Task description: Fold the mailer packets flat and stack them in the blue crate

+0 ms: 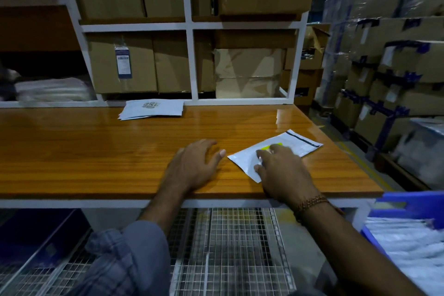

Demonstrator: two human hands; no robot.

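One wooden table (96,151). One blue crate (394,202) right of right hand, packets inside. One loose pile of mailers (153,108) beyond both hands. One mailer packet (276,151) pressed flat under right hand (281,170), fingers spread. Left hand (194,166) just beside, relaxed, holding nothing.

Left hand (194,166): lying palm down, fingers loosely spread and slightly bent, thumb pointing toward the other hand, holding nothing. Left forearm: reaching forward from a rolled-up checked sleeve (125,255), bare from the elbow. Right hand (281,170): lying palm down just beside the left, fingertips (260,154) bending downward and pressing. Right forearm: coming in bare from the lower right, wearing a beaded bracelet (310,203) at the wrist.
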